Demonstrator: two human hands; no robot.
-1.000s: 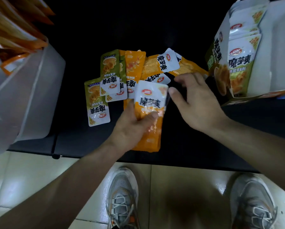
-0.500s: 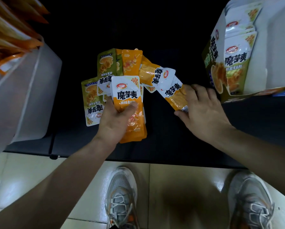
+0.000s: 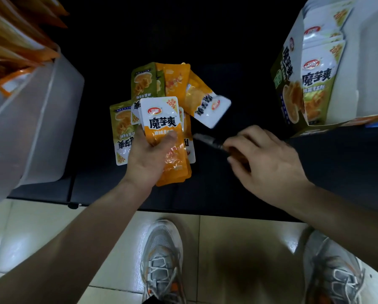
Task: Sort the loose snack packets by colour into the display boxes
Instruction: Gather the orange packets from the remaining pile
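At frame centre the left hand is gripping an orange packet stack; the right hand is pinching a blurred packet. Green packets are filling the upper-right display box.

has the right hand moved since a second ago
Yes. The right hand has pulled back toward the near edge of the black table, away from the loose packets, carrying something blurred.

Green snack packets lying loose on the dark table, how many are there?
2 visible: one green foil packet at the pile's left edge, another green foil packet at its far side beside the orange ones. More may hide underneath.
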